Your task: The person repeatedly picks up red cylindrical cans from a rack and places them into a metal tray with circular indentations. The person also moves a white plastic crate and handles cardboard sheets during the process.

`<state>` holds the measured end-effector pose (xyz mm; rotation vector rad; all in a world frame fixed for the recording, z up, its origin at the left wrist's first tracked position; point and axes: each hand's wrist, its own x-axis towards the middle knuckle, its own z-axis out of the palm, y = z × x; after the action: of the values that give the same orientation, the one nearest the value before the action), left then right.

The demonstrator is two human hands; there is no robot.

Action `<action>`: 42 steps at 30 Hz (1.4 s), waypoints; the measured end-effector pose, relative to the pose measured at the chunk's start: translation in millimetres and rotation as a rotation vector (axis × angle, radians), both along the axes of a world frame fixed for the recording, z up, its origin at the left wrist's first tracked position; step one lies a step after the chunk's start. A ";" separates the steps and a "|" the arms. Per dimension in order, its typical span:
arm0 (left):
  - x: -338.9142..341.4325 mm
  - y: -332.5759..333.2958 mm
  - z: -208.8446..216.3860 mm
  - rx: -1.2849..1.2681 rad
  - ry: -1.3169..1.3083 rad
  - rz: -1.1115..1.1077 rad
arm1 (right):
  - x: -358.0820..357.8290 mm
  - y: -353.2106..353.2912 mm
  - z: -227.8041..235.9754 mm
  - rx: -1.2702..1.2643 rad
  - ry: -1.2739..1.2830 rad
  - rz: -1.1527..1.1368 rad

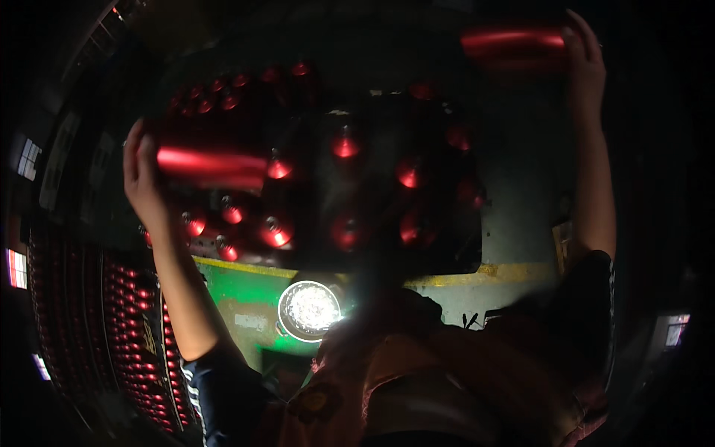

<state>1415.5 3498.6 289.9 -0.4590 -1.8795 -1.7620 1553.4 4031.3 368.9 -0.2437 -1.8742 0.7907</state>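
My left hand grips the end of a red metal cylinder, which lies level and points inward over a group of standing ones. Farther off at the upper right, my right hand is closed on the end of another red metal cylinder, also level. Both held cylinders are blurred. Between my arms, several red cylinders stand upright and spaced apart on a dark surface. Their tapered tops face up.
More red cylinders stand close together at the far left. Dense rows of them fill the lower left. Near my body is a round container of brightly lit, shiny small pieces. A yellow stripe crosses the green floor.
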 end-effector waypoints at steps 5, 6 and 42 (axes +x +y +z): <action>-141.6 111.3 -62.4 -0.356 0.067 0.012 | -102.0 4.4 -58.5 0.111 -0.086 0.405; -159.0 129.6 -87.2 -0.408 0.018 0.012 | -127.3 -3.9 -79.3 0.118 -0.202 0.467; 248.3 -295.9 -181.9 0.433 -0.853 1.025 | -144.7 -221.0 -78.1 0.458 -0.435 0.577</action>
<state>1663.9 3202.7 107.9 1.3623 -1.5716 -1.5644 1408.7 3810.3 290.8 0.4718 -2.5272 0.6861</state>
